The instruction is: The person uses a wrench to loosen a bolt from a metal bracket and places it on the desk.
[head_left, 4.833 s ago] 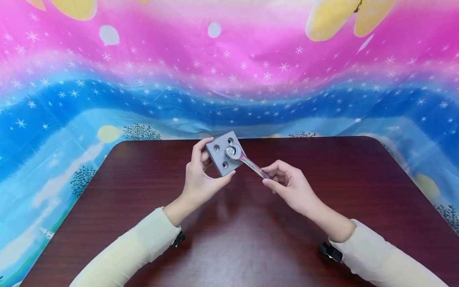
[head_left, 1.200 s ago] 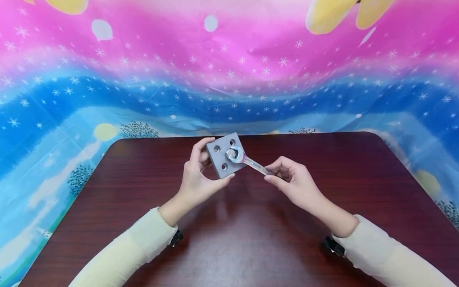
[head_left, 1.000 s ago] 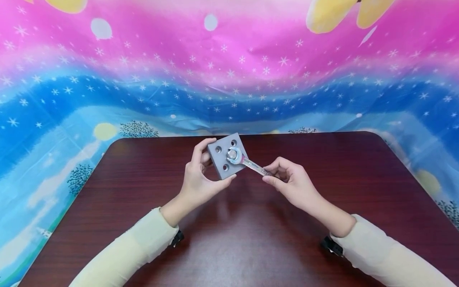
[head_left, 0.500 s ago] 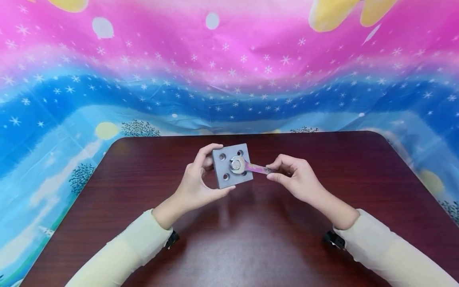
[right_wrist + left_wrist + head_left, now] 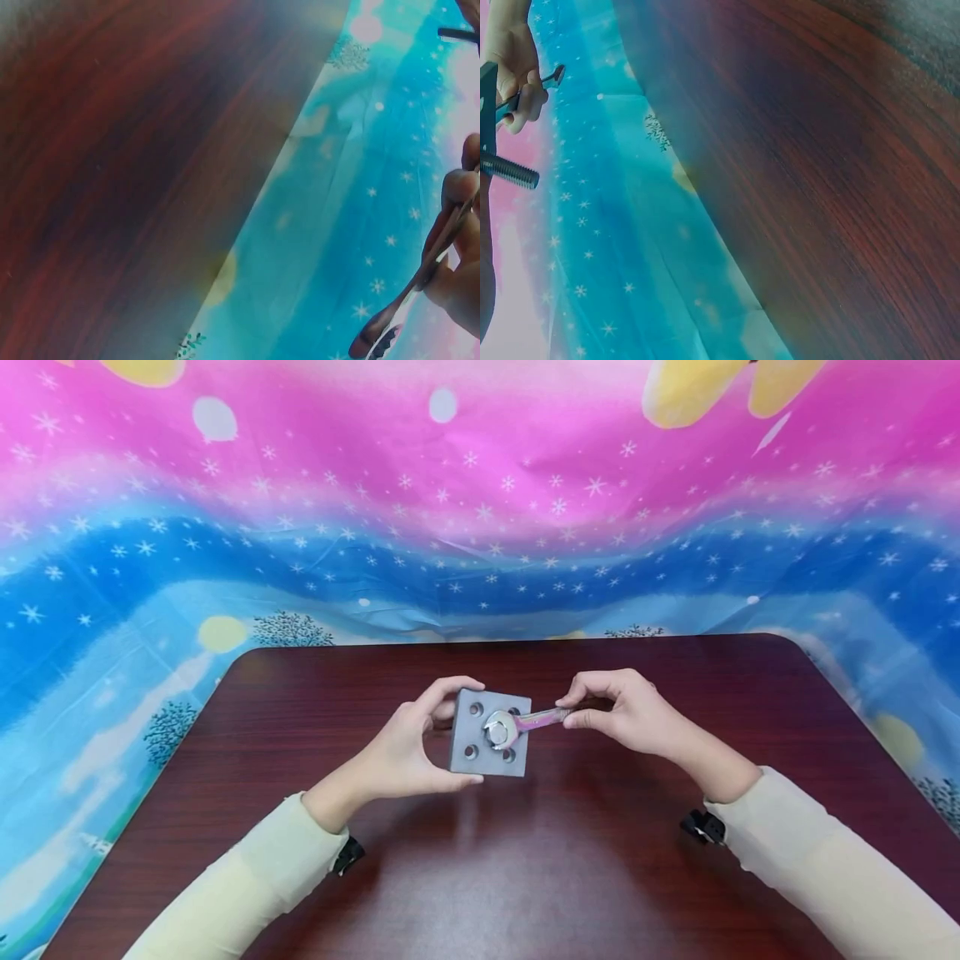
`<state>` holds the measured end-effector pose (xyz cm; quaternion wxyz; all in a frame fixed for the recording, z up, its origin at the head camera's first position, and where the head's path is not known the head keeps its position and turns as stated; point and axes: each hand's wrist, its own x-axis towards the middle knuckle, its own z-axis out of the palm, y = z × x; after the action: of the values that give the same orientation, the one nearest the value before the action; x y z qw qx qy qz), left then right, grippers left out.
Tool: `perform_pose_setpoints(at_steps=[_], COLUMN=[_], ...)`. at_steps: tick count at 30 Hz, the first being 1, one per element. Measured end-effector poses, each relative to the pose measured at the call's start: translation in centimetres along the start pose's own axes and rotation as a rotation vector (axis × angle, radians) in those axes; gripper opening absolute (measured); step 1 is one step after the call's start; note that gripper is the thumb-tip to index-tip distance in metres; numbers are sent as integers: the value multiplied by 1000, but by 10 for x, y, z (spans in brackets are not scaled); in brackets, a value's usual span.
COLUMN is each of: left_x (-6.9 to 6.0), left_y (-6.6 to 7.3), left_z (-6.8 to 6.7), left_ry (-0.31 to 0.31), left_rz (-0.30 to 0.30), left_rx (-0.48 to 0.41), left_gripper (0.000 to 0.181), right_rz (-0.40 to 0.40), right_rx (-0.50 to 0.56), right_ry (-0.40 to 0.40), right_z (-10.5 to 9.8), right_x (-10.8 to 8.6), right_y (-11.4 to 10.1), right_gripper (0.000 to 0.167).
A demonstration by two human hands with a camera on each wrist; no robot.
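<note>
Dark-red wood-grain tabletop [image 5: 465, 868]: shining beneath.
Left hand [image 5: 397, 747]: stretched around a grey square plate [image 5: 490, 763], gripping it aloft.
Right hand [image 5: 633, 710]: pinching a shiny metal wrench [image 5: 532, 721] by its handle.
Silver bolt [image 5: 498, 735]: mid-plate, within the wrench's jaw (threaded shank behind).

A wrench [image 5: 542, 719] of polished metal gleams against a smooth, matt plate [image 5: 473, 730] and a ridged, threaded metal bolt [image 5: 511, 171]; the worktop [image 5: 480, 877] shows glossy wood grain, the backdrop [image 5: 480, 539] lightly creased cloth, the sleeves [image 5: 247, 872] matt fabric.

Fingers [image 5: 459, 186] pinch a wrench [image 5: 405, 300] (toothed end lowest), snowflake-patterned cloth [image 5: 330, 217] behind.
</note>
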<state>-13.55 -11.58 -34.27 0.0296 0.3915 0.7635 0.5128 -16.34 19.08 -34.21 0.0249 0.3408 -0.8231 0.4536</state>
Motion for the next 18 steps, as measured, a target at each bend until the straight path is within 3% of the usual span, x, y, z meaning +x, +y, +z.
perform_pose_setpoints(at_steps=[8,18], left_x=[1,3], left_y=[0,2], left_z=[-2,1], left_ry=[-147,-278], left_rz=[-10,-25], left_rx=[-26,-67], left_gripper=[92,88], right_rz=[-66,-37], right_rx=[-13,-10], right_ry=[-130,-290], right_z=[-11,-20], right_x=[12,26], right_y=[0,-5], right_gripper=[21,15])
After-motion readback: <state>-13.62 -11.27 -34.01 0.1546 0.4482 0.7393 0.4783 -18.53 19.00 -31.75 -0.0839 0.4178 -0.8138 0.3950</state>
